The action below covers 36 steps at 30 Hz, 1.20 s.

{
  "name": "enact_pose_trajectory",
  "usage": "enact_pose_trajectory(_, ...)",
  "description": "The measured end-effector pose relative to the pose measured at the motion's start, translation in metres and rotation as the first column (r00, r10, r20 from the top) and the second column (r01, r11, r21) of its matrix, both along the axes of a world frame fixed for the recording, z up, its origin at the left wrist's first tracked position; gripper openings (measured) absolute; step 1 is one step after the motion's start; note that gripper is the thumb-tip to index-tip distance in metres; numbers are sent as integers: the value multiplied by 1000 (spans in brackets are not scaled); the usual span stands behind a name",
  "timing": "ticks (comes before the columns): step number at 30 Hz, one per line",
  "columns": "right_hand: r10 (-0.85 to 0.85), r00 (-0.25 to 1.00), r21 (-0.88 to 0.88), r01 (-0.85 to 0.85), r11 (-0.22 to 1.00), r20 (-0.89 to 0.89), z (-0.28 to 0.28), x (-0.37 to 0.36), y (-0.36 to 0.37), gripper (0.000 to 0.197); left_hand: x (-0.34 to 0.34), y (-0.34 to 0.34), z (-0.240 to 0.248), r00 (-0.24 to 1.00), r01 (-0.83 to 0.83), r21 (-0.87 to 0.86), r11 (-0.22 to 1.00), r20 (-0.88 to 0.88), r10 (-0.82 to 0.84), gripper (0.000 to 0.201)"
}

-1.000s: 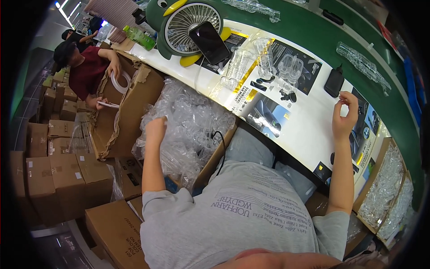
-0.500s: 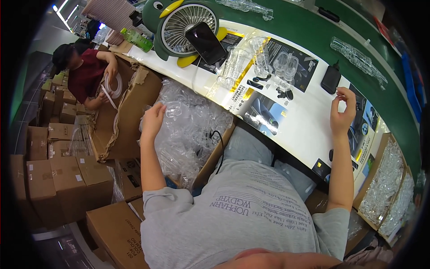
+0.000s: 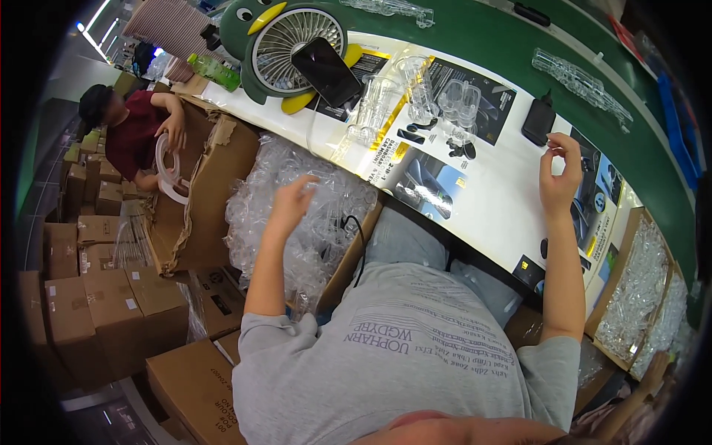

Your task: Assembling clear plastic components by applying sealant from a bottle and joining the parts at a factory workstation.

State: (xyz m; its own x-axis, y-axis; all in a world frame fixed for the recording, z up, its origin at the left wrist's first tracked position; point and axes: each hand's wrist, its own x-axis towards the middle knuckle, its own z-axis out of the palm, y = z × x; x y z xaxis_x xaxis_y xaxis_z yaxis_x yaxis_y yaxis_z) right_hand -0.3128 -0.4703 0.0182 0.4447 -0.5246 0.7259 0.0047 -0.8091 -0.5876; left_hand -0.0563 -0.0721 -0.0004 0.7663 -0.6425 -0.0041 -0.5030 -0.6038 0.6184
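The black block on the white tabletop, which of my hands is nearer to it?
Right. Your right hand is by the near end of the black block; your left hand is well off to its left, over clear plastic pieces.

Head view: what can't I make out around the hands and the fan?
In the head view:
What the left hand holds, if anything: clear plastic pieces behind it blend in.
Whether the right hand pinches anything: too small to tell.
Part of the grille of the bird-shaped fan: hidden by the black smartphone.
The fan's top: cut off by the upper edge.
Floor of the cardboard box: buried under the pieces.
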Motion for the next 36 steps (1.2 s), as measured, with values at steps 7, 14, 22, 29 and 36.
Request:
enact_pose_trajectory(7,21,1000,38,-21,999,-4,0,1,1,29,-3,-11,-46,775,116,458,881,514,-369,10)
enact_pose_trajectory(14,-1,1000,49,1,999,-11,-2,-1,-2,29,37,14,5,834,-96,-108,990,533,139,8)
enact_pose_trajectory(22,5,1000,48,-4,999,-27,-3,0,-2,29,50,46,27,972,-212,-483,850,-192,133,15)
enact_pose_trajectory(29,0,1000,46,1,999,-18,-3,0,-2,29,64,60,28,857,-212,-546,811,-503,-114,10)
enact_pose_trajectory(36,8,1000,55,-7,998,-20,-2,-1,-1,29,107,102,30,771,-604,-782,154,-622,-133,26)
